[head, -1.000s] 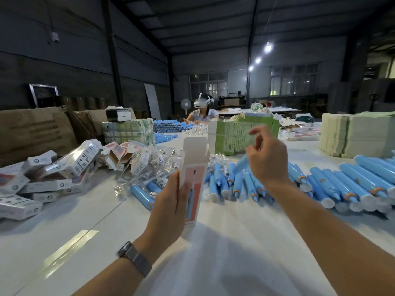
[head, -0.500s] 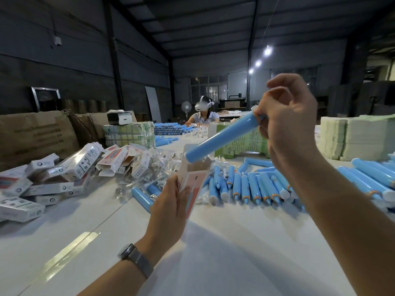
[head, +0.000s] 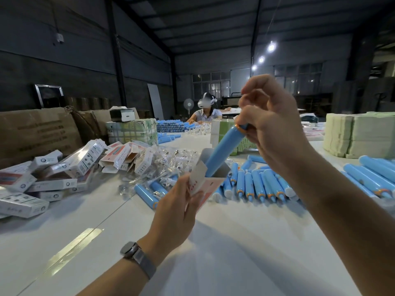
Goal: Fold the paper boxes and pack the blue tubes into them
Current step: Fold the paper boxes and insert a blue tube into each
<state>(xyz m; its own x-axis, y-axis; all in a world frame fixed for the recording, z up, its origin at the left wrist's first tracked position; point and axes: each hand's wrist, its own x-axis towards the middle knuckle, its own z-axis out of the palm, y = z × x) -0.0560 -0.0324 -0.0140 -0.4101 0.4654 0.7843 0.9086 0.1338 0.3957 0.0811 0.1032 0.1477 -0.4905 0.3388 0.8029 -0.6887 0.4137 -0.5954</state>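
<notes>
Holding box [head: 210, 184], left hand [head: 174, 212] clamped; right hand [head: 271, 133] pinching tube [head: 224, 149], lower end inside box.

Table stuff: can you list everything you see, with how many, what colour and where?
Tube: one, blue, tip going into the box.
Box: one, white and pink, open, over the table.
Loose tubes: many, blue, lying right of centre.
Packed boxes: a pile, mostly white, left.
Plastic bags: a heap, clear, middle.
Paper stack: pale green, far right.
Cartons: brown, far left.
Table: white.
Other person: one, seated far back.
Watch: one, grey, left wrist.
Left hand: holds the box.
Right hand: holds the tube's cap end.
</notes>
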